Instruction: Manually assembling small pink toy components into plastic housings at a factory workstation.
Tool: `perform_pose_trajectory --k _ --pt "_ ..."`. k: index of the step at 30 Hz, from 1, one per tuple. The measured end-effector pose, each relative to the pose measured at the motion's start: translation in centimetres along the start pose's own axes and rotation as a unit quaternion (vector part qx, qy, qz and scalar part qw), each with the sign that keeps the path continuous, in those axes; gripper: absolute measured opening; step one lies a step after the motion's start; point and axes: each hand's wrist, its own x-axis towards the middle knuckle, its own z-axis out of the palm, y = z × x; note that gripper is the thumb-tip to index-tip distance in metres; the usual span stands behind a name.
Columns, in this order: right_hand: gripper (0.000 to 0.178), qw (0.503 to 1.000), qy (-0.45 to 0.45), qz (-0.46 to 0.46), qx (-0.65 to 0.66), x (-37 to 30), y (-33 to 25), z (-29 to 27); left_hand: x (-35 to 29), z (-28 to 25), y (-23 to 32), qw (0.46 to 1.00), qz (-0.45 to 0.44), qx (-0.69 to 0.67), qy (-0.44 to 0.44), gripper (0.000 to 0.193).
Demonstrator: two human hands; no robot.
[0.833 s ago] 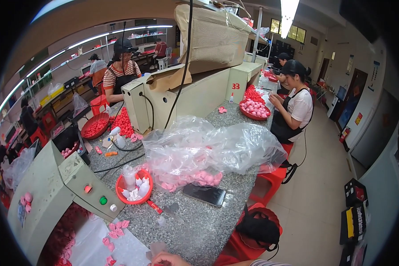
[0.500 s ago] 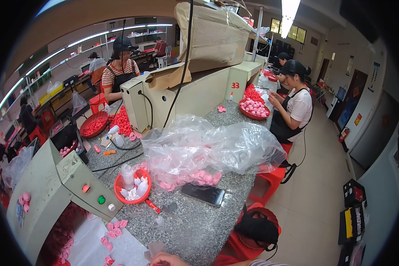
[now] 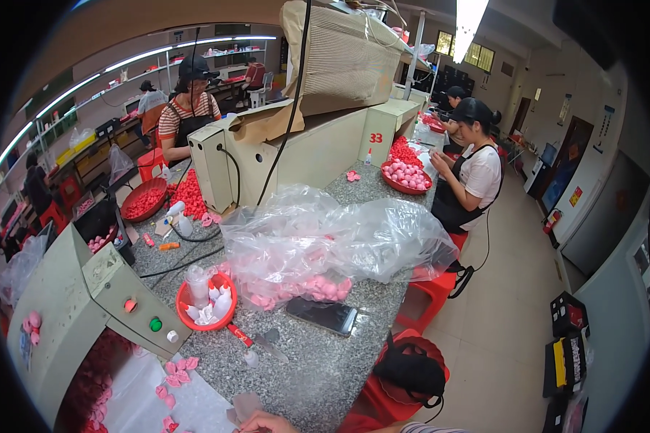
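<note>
My right hand [image 3: 269,423] shows only in part at the bottom edge, its forearm running off to the right. Its fingers are closed at a thin, greyish translucent piece [image 3: 247,405]; the fingertips are partly cut off by the picture's edge. My left hand is outside the picture. Left of the right hand lie pink petal-like pieces [image 3: 177,375] on a white sheet [image 3: 133,386], which runs into the opening of a beige machine [image 3: 68,303]. A knife-like blade [image 3: 273,351] and a small white bottle [image 3: 250,359] rest on the speckled table beyond the hand.
A red bowl [image 3: 185,303] holds white squeeze bottles. Near it are a dark phone [image 3: 321,316] and a big clear plastic bag [image 3: 325,238] over pink pieces. A red stool [image 3: 383,397] with a black bag [image 3: 410,372] stands by the table edge. A co-worker [image 3: 477,159] sits farther along.
The whole view has shifted slightly, so the table's things sit a little farther left. My right hand stays at the bottom edge with the translucent piece.
</note>
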Motion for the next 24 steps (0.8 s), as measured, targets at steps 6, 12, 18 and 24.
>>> perform_pose_trajectory --k 6,12,18,24 --pt "0.011 0.994 -0.025 0.028 0.103 1.2 1.8 -0.5 0.8 0.6 -0.8 0.995 0.093 -0.020 0.039 0.029" --pt "0.011 0.964 0.036 0.099 0.242 3.0 -2.5 -3.5 2.4 0.1 4.2 0.967 0.003 -0.257 0.007 0.037" --pt "0.007 0.963 0.028 0.109 0.244 2.5 -1.6 -2.4 1.3 -0.5 3.1 0.961 -0.014 -0.276 0.010 0.037" --pt "0.004 0.976 -0.034 0.057 0.208 1.2 -2.4 -0.3 0.6 -0.8 2.5 0.959 -0.001 -0.282 0.021 0.037"
